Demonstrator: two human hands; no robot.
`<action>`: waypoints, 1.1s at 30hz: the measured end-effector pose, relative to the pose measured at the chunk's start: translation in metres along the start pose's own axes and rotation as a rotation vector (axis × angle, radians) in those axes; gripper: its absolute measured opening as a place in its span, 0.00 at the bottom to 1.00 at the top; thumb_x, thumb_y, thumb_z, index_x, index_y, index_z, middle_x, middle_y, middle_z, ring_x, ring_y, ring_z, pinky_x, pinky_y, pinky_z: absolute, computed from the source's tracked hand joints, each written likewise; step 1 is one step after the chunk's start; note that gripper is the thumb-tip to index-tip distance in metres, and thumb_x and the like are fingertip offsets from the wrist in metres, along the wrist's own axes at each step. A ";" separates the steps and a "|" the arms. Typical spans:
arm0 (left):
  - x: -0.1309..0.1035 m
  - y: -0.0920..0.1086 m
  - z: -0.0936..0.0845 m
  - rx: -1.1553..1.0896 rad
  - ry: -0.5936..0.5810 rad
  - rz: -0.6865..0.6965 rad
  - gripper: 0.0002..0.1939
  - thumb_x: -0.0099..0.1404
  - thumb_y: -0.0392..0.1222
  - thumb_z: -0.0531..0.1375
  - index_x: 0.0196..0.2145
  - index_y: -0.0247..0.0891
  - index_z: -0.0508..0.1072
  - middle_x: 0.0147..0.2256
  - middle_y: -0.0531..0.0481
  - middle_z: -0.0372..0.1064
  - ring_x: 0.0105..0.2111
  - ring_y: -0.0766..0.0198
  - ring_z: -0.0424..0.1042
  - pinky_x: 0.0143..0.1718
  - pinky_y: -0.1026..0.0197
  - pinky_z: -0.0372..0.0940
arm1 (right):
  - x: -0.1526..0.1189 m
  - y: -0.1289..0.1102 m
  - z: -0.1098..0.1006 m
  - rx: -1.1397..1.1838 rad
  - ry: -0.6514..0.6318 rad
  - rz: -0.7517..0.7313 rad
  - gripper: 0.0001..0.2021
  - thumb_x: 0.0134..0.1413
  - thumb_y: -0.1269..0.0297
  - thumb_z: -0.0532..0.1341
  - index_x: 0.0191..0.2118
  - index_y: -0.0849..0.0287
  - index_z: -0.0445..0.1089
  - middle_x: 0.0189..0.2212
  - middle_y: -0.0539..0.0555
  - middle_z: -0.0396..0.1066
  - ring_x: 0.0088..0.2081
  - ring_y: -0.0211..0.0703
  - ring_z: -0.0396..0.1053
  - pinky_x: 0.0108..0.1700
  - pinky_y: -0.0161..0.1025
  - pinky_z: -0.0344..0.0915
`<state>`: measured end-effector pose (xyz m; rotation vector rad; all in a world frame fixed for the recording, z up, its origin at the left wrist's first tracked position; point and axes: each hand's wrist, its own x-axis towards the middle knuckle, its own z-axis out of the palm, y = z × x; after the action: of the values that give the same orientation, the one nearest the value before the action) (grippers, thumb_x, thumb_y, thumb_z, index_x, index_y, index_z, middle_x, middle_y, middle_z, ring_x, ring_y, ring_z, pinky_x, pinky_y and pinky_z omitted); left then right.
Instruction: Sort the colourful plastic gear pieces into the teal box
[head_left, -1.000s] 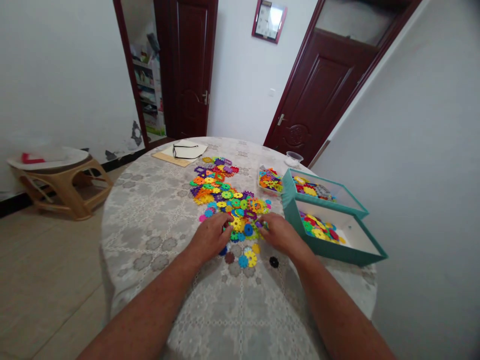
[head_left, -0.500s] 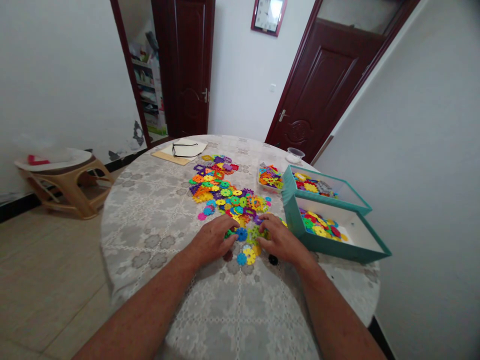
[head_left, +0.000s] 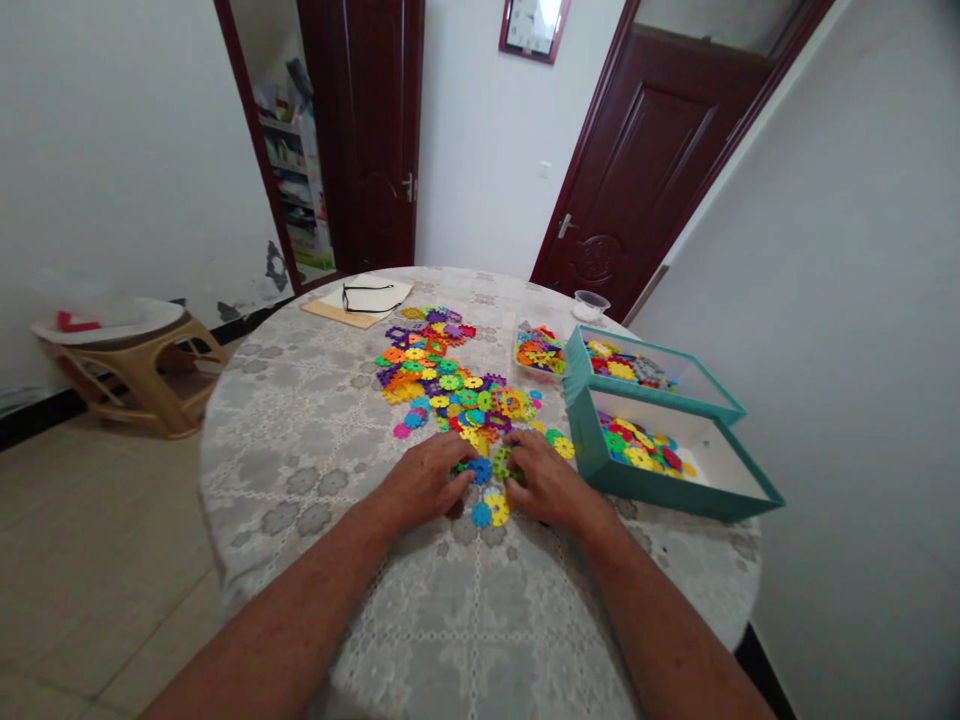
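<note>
My left hand is curled, thumb and fingers closed about the edge of a blue notched plastic disc; a bit of green shows by its fingertips. Just to the right, my right hand has its fingers bent over a lime-green notched piece, partly hidden under them. Between and below the hands lie a yellow notched disc and a small blue disc on the tablecloth. Beyond the fingers spreads a heap of colourful interlocking discs.
Two teal-edged box halves holding more discs stand on the right. Beside them is a clear tub of pieces, with a small clear bowl behind. Glasses rest on papers at the far left. A patterned cloth covers the round table.
My right hand has shifted left, closer to the left hand, with the lime-green piece. Green and yellow discs now show to its right, and the black disc below it is hidden.
</note>
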<state>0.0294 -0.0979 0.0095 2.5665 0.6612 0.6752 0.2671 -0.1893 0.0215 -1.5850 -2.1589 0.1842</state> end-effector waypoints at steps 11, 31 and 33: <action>0.003 0.002 -0.004 -0.276 0.040 0.131 0.16 0.68 0.34 0.60 0.52 0.44 0.76 0.50 0.46 0.74 0.53 0.57 0.72 0.57 0.54 0.67 | 0.012 -0.028 0.008 0.565 0.052 -0.037 0.03 0.62 0.68 0.62 0.36 0.54 0.69 0.51 0.56 0.73 0.52 0.48 0.73 0.54 0.47 0.69; 0.003 -0.007 0.001 -0.215 0.009 -0.106 0.06 0.66 0.37 0.62 0.42 0.41 0.76 0.38 0.49 0.74 0.38 0.60 0.73 0.43 0.59 0.67 | 0.012 0.004 0.014 -0.024 0.391 -0.059 0.18 0.63 0.76 0.54 0.51 0.56 0.76 0.50 0.61 0.77 0.54 0.52 0.71 0.60 0.54 0.67; 0.002 -0.005 0.000 -0.253 0.019 -0.121 0.11 0.66 0.36 0.62 0.46 0.42 0.76 0.38 0.49 0.75 0.37 0.60 0.74 0.43 0.59 0.68 | 0.011 -0.005 0.014 0.066 0.309 -0.108 0.16 0.62 0.76 0.55 0.47 0.55 0.76 0.48 0.60 0.77 0.52 0.50 0.72 0.57 0.51 0.68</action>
<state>0.0295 -0.0927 0.0077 2.2726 0.6841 0.6962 0.2543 -0.1787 0.0141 -1.3562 -1.9696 -0.0226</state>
